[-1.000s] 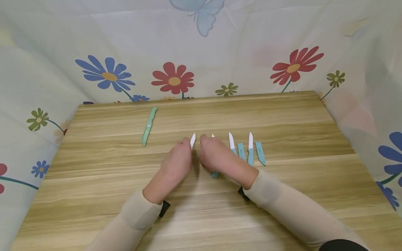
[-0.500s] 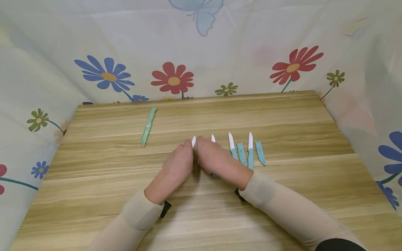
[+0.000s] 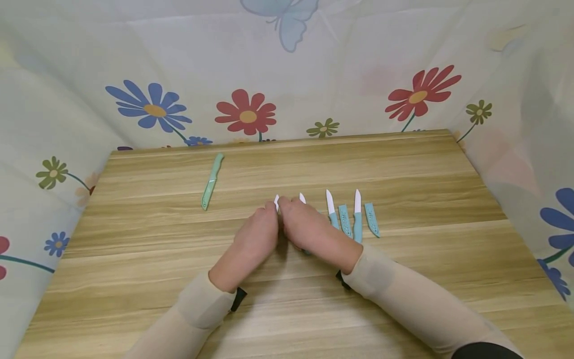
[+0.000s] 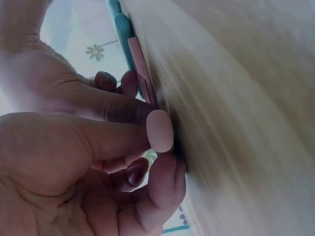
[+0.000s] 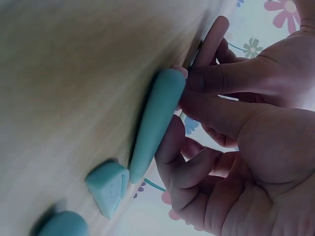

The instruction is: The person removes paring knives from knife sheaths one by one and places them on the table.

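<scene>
My left hand (image 3: 257,232) pinches the pink handle (image 5: 212,39) of a small paring knife between thumb and fingers, low over the table. Its white blade (image 3: 276,201) points away from me, mostly hidden in the head view. Right beside it, my right hand (image 3: 305,222) pinches the end of a pink sheath (image 4: 141,71), which lies along the tabletop; the hand hides it in the head view. Under the right hand is a paring knife with a teal handle (image 5: 157,120) and white blade (image 3: 302,198). The hands almost touch.
Further right lie two more teal paring knives (image 3: 332,219) (image 3: 358,224) with bare white blades, and teal sheaths (image 3: 345,220) (image 3: 371,220) beside them. A green knife in its sheath (image 3: 212,182) lies at the back left. Flowered cloth (image 3: 350,60) hangs behind the wooden table (image 3: 157,259).
My hands have drawn closer together, the right shifting left and the left slightly right. Less of the held knife's white blade shows. The other knives and sheaths have stayed put.
</scene>
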The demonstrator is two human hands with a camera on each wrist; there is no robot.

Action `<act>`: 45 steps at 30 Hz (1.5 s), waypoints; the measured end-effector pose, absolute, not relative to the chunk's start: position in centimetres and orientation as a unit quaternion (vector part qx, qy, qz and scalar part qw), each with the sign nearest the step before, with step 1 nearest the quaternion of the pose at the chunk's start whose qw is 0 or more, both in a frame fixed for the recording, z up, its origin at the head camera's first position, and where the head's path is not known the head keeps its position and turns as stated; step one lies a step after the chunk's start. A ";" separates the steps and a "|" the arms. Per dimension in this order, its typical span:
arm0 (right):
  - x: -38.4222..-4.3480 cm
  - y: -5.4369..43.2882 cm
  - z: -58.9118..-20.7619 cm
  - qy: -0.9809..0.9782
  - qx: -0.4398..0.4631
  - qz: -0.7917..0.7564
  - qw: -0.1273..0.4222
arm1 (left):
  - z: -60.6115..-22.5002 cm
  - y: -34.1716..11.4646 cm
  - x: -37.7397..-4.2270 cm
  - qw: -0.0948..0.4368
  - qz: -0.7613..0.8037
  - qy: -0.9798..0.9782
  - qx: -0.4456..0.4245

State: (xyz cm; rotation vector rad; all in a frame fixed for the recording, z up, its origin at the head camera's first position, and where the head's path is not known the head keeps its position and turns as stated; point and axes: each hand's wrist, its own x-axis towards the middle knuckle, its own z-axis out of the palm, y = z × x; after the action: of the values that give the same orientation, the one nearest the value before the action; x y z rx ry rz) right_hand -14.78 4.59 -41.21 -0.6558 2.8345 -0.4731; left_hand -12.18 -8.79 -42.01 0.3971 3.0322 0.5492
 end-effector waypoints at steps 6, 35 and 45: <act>-14.7 4.6 -40.9 0.959 -0.246 -0.106 0.092 | -41.9 -8.6 -12.3 0.027 0.181 0.975 0.126; -14.9 6.0 -38.8 0.941 -0.178 -0.182 0.224 | -41.6 -8.4 -12.7 0.076 0.215 0.966 0.125; -14.9 6.9 -38.6 0.956 -0.179 -0.170 0.160 | -41.0 -9.0 -12.8 0.076 0.222 0.967 0.099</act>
State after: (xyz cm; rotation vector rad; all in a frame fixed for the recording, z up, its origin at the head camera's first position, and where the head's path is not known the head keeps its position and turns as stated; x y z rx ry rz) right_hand -14.89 6.95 -38.57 -0.5119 2.7299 -0.4846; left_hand -12.81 -9.02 -41.04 0.2964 2.8981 0.6669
